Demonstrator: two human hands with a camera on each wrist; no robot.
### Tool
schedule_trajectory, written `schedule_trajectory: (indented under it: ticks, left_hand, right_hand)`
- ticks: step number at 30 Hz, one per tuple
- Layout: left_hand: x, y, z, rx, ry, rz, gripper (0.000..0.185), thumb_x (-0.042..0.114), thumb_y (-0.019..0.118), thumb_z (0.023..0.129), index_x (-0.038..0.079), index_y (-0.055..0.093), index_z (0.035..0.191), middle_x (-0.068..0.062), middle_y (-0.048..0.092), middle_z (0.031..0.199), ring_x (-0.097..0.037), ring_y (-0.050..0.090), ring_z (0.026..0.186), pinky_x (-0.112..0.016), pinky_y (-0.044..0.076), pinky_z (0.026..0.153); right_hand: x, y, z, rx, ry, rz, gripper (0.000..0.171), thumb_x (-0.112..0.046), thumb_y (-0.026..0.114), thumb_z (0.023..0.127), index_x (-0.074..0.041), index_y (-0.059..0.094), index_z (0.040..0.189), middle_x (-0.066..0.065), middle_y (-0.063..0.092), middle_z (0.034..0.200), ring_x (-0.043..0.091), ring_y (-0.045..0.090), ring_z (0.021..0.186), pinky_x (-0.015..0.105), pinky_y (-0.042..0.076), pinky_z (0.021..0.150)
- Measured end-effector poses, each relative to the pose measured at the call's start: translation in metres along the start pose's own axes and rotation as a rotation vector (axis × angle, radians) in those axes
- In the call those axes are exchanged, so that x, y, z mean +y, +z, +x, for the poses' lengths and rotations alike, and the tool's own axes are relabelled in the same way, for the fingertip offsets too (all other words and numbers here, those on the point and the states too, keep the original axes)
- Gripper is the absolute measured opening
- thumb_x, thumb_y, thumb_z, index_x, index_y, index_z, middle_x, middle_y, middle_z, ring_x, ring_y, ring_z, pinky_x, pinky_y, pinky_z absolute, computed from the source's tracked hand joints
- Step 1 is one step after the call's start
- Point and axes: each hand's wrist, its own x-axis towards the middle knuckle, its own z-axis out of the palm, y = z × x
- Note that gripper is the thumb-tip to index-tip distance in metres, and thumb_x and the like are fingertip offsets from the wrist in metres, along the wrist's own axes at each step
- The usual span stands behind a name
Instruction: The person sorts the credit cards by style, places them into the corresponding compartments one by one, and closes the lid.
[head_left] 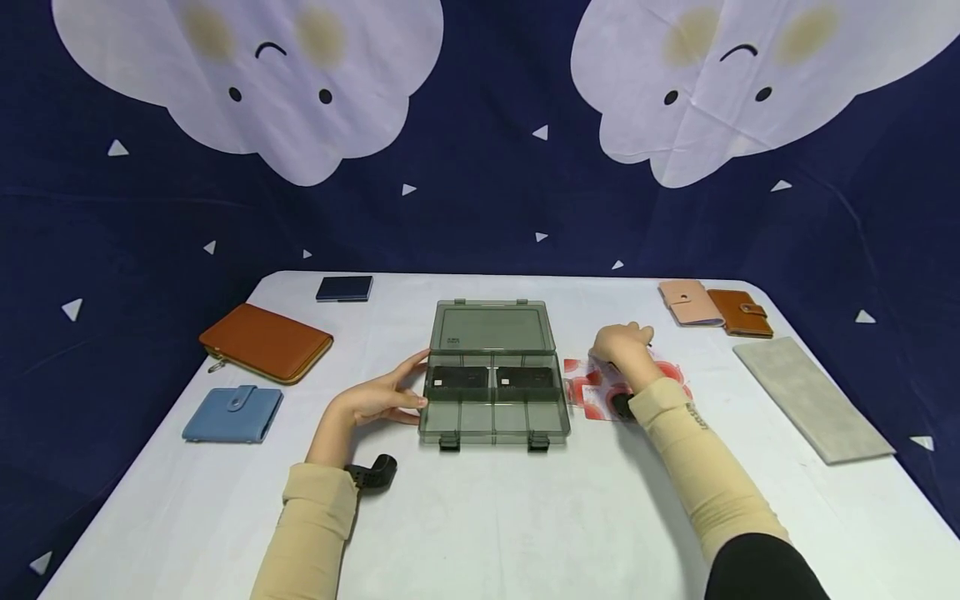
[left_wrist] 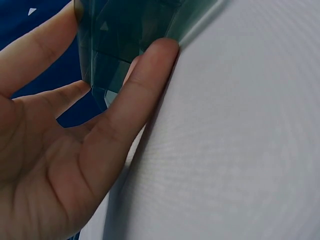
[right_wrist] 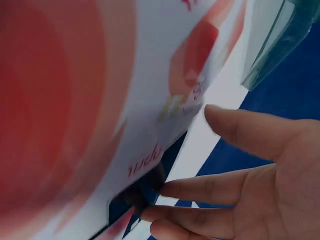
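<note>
Head view: on the white table [head_left: 487, 517], in the middle, a smoky transparent box [head_left: 492, 392] with the lid open and lying flat behind it. In the two rear compartments, two dark cards [head_left: 491, 378], one in each. Left hand [head_left: 378, 396] against the left wall of the box, fingers straight and relaxed, thumb near the front corner, nothing gripped. Right hand [head_left: 622, 346] just right of the box, lowered onto the red and white cards [head_left: 600, 387] spread on the table; fingers bent down onto them. At left, an orange zip wallet [head_left: 264, 342], a blue wallet [head_left: 232, 413] and a dark navy card holder [head_left: 344, 288]. At right, a pink wallet [head_left: 687, 302], a brown wallet [head_left: 739, 312] and a grey long pouch [head_left: 810, 398].

Left wrist view: thumb and fingers [left_wrist: 145, 75] open, touching the corner of the box [left_wrist: 125, 35] on both sides, not curled around it.

Right wrist view: very close and blurred. Fingertips [right_wrist: 170, 190] at the edge of a red and white card [right_wrist: 100, 100], with a dark card edge under it. Cannot tell here whether pinched or only touched.
</note>
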Motion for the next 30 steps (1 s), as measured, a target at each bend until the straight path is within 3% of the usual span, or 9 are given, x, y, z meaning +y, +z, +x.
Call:
schedule_trajectory:
  ticks: [5, 7, 10, 12, 14, 19, 21, 26, 30]
  left_hand:
    - [0.000, 0.000, 0.000, 0.002, -0.003, -0.001, 0.090, 0.000, 0.058, 0.087, 0.025, -0.002, 0.150, -0.012, -0.006, 0.154, -0.015, 0.055, 0.087, -0.046, 0.050, 0.088]
    - [0.000, 0.001, 0.000, 0.005, -0.005, -0.005, 0.090, -0.001, 0.058, 0.087, 0.026, -0.001, 0.150, -0.011, -0.006, 0.154, -0.015, 0.055, 0.087, -0.045, 0.051, 0.088]
    - [0.000, 0.001, 0.000, 0.003, -0.002, -0.007, 0.090, -0.001, 0.058, 0.087, 0.025, -0.002, 0.150, -0.013, -0.006, 0.153, -0.015, 0.055, 0.086, -0.046, 0.050, 0.088]
    - [0.000, 0.001, 0.000, 0.004, -0.003, -0.007, 0.090, -0.001, 0.058, 0.087, 0.025, -0.002, 0.150, -0.012, -0.005, 0.153, -0.015, 0.055, 0.086, -0.046, 0.050, 0.088]
    - [0.000, 0.000, 0.000, 0.006, -0.006, -0.006, 0.090, -0.001, 0.058, 0.087, 0.025, -0.001, 0.150, -0.012, -0.005, 0.153, -0.015, 0.055, 0.087, -0.046, 0.050, 0.088]
    - [0.000, 0.000, 0.000, 0.002, -0.006, -0.002, 0.090, -0.001, 0.058, 0.088, 0.025, -0.002, 0.150, -0.012, -0.006, 0.153, -0.015, 0.055, 0.087, -0.046, 0.050, 0.088]
    - [-0.001, 0.000, 0.000, 0.001, -0.003, -0.003, 0.089, -0.001, 0.057, 0.088, 0.025, -0.002, 0.150, -0.012, -0.007, 0.153, -0.015, 0.056, 0.088, -0.046, 0.050, 0.088]
    - [-0.001, 0.000, 0.000, 0.006, -0.002, -0.003, 0.089, -0.001, 0.057, 0.088, 0.025, -0.002, 0.150, -0.012, -0.006, 0.153, -0.015, 0.056, 0.087, -0.046, 0.050, 0.088]
    - [-0.001, -0.001, 0.000, 0.002, 0.003, 0.002, 0.089, -0.001, 0.057, 0.088, 0.024, -0.002, 0.150, -0.012, -0.007, 0.153, -0.015, 0.056, 0.087, -0.045, 0.051, 0.088]
  right_hand:
    - [0.002, 0.001, 0.007, 0.000, -0.146, 0.075, 0.034, -0.032, 0.052, 0.088, -0.001, 0.064, 0.094, 0.024, 0.057, 0.114, 0.041, 0.048, 0.105, 0.065, 0.030, 0.091]
    - [0.004, 0.001, 0.010, 0.022, -0.237, 0.131, 0.033, -0.029, 0.053, 0.088, 0.000, 0.063, 0.099, 0.023, 0.057, 0.115, 0.040, 0.051, 0.105, 0.070, 0.028, 0.092]
    - [0.010, 0.000, 0.015, 0.042, -0.356, 0.272, 0.033, -0.020, 0.054, 0.088, 0.005, 0.059, 0.109, 0.024, 0.057, 0.116, 0.038, 0.051, 0.107, 0.064, 0.034, 0.094]
    - [0.014, -0.001, 0.018, 0.048, -0.390, 0.368, 0.037, -0.014, 0.056, 0.086, 0.008, 0.056, 0.116, 0.025, 0.056, 0.118, 0.038, 0.051, 0.108, 0.055, 0.039, 0.095]
    - [0.017, -0.002, 0.020, 0.058, -0.362, 0.399, 0.040, -0.013, 0.060, 0.084, 0.009, 0.054, 0.116, 0.027, 0.054, 0.119, 0.039, 0.050, 0.106, 0.049, 0.043, 0.091]
    - [0.022, 0.000, 0.022, 0.050, -0.116, 0.296, 0.056, -0.025, 0.071, 0.076, 0.002, 0.047, 0.118, 0.028, 0.048, 0.118, 0.043, 0.043, 0.107, 0.059, 0.034, 0.090]
    - [0.024, 0.000, 0.023, 0.024, -0.057, 0.286, 0.061, -0.029, 0.072, 0.074, 0.002, 0.043, 0.119, 0.028, 0.047, 0.118, 0.044, 0.040, 0.109, 0.061, 0.031, 0.091]
    - [0.027, 0.001, 0.027, -0.006, -0.036, 0.320, 0.067, -0.031, 0.071, 0.075, 0.004, 0.040, 0.124, 0.029, 0.045, 0.121, 0.045, 0.037, 0.112, 0.063, 0.031, 0.094]
    - [0.028, 0.001, 0.029, 0.025, -0.060, 0.327, 0.064, -0.029, 0.072, 0.075, 0.003, 0.045, 0.123, 0.030, 0.042, 0.122, 0.046, 0.035, 0.113, 0.065, 0.030, 0.093]
